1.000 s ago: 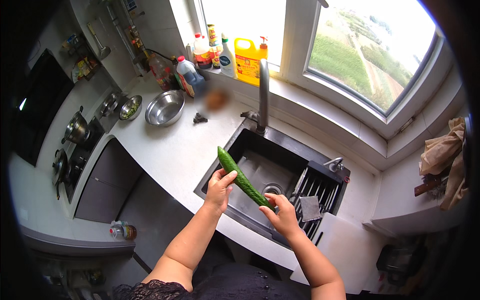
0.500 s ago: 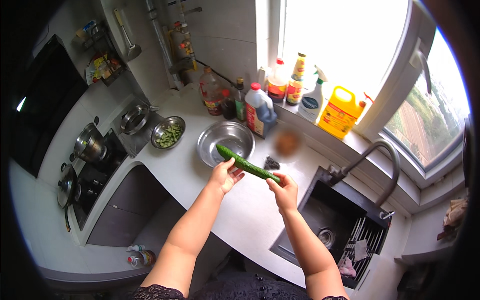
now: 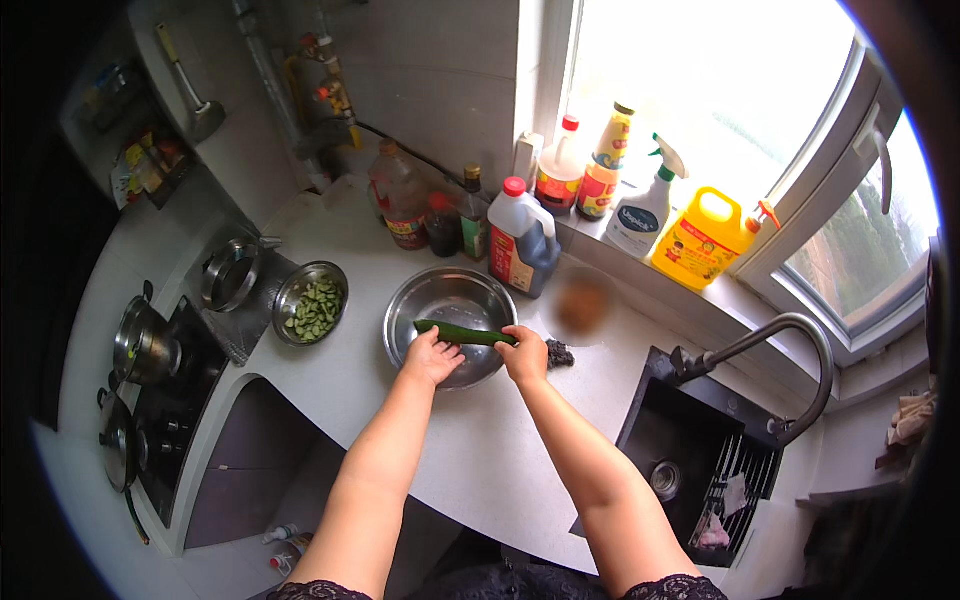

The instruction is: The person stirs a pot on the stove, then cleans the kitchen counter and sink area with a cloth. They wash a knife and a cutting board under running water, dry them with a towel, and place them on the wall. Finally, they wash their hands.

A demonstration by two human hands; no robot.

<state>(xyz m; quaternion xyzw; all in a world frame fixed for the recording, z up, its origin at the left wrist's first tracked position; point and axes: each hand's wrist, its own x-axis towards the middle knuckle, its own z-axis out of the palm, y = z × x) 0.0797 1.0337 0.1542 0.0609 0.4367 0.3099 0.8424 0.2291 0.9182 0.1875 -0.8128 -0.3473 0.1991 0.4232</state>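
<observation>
A long green cucumber [image 3: 470, 335] lies almost level across the top of a wide steel bowl [image 3: 402, 300]. My right hand [image 3: 526, 354] is closed round its right end. My left hand [image 3: 431, 358] supports the left part from below, thumb against the near side and fingers loosely curled beneath it. The bowl's bottom shows bare metal where the cucumber and hands do not cover it. Just right of my right hand, a dark scrubbing pad [image 3: 560, 354] rests on the white counter [image 3: 480, 450].
To the left stands a steel bowl of chopped green pieces [image 3: 314, 308], with a stove [image 3: 178, 385] beyond. Several bottles, among them a white jug with dark liquid [image 3: 520, 240], line the back. A black sink [image 3: 640, 440] with a curved faucet [image 3: 815, 360] is at right.
The cucumber has come down over the bowl and turned from slanting to nearly level. My right hand has moved left and farther away, nearer my left hand. The whole view has shifted.
</observation>
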